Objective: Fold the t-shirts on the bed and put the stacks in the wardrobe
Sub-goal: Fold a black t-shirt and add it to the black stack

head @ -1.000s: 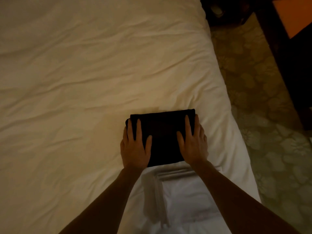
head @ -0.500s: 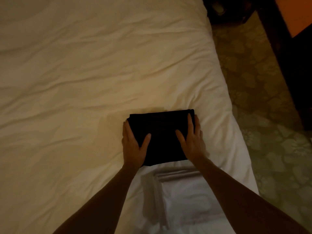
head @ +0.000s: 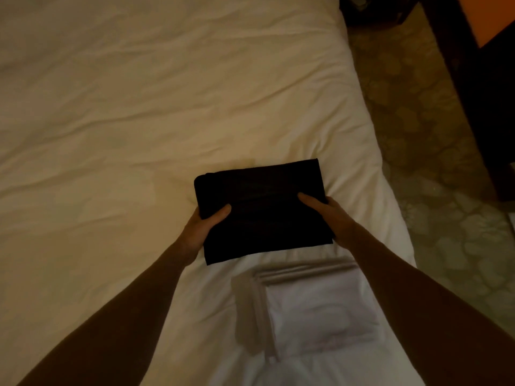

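A folded black t-shirt (head: 264, 207) is held just above the white bed (head: 139, 107), near its right edge. My left hand (head: 202, 225) grips the shirt's left side, thumb on top and fingers hidden underneath. My right hand (head: 324, 211) grips its right side the same way. Closer to me on the bed lies a stack of folded white t-shirts (head: 309, 305), partly covered by my right forearm.
The bed's right edge drops to a patterned floor (head: 432, 190). Dark wooden furniture (head: 479, 107) stands at the far right, with an orange surface (head: 493, 15) in the top right corner. Wrinkled sheet stretches away to the left and far side.
Both hands went from pressing flat on the black shirt to sliding to its sides and gripping it. The shirt's near edge has risen off the bed.
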The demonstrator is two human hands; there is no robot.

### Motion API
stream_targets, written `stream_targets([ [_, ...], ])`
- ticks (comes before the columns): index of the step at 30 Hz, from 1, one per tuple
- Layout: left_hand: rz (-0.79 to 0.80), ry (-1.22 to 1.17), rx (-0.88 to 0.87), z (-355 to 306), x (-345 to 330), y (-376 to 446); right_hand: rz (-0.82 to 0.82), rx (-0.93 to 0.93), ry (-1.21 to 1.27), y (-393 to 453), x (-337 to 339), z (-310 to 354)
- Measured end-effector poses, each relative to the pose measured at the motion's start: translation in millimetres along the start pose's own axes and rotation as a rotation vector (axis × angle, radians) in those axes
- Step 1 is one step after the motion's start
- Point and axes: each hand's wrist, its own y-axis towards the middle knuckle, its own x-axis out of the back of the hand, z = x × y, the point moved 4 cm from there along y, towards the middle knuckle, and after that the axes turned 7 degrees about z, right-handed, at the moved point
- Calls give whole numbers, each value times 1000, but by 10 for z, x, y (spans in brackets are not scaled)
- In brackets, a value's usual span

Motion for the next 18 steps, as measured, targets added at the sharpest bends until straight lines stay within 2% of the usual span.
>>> stream_targets([
  [6, 45, -3, 82, 13, -25, 46, 98, -89, 39, 19, -3, -9],
  [12, 109, -134, 70, 6, -88, 65, 39, -98, 81, 27, -75, -77],
  [18, 218, -188, 155, -138, -97, -77, 26, -110, 104, -135, -184, 6],
])
